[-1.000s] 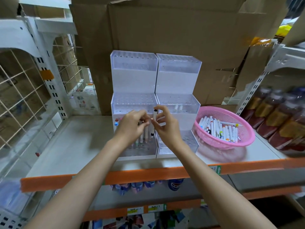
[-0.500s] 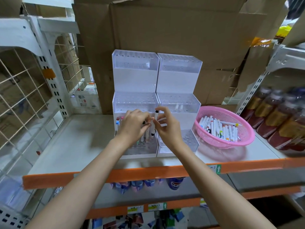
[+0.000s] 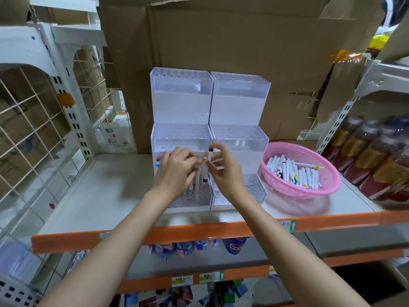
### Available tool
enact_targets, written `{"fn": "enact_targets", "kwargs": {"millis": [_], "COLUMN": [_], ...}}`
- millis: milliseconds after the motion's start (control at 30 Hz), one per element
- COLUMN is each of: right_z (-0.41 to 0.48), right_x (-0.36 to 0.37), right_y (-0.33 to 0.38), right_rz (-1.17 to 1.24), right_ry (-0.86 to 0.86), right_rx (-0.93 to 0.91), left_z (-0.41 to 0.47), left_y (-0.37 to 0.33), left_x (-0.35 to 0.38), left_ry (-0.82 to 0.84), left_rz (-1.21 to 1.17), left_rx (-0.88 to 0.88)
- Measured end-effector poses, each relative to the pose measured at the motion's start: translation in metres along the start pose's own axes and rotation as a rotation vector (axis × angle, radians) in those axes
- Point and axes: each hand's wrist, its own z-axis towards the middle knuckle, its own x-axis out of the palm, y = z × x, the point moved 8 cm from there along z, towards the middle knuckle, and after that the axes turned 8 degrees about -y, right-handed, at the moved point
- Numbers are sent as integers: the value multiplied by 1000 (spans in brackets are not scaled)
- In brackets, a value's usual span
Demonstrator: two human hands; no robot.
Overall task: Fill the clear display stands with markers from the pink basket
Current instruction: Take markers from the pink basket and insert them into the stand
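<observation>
Dropping lower, left hand and right hand are pinching white plastic markers, starting insertion into the clear stepped acrylic stand.

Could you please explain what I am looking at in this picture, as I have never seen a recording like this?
There is no machine here. A camera worn on a person's head looks forward and down at their two bare hands. On the shelf two clear stepped display stands sit side by side, the left stand and the right stand. A pink basket of markers sits to their right. The right hand pinches an upright black-capped marker. The left hand appears to pinch a pink-capped marker over the left stand's lowest step. Cardboard boxes are stacked behind.
</observation>
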Motion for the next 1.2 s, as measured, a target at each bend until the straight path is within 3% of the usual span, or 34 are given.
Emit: {"fn": "enact_targets", "kwargs": {"millis": [233, 500, 1200], "right_z": [-2, -14, -11], "right_x": [4, 15, 4], "right_y": [-5, -21, -21], "right_rz": [-24, -233, -198], "right_ry": [10, 122, 115], "right_rx": [8, -17, -31], "left_z": [-15, -19, -15], "left_y": [4, 8, 9], "left_x": [-5, -6, -4], "left_ry": [-13, 15, 44], "left_rz": [13, 4, -37], "left_rx": [73, 45, -66]}}
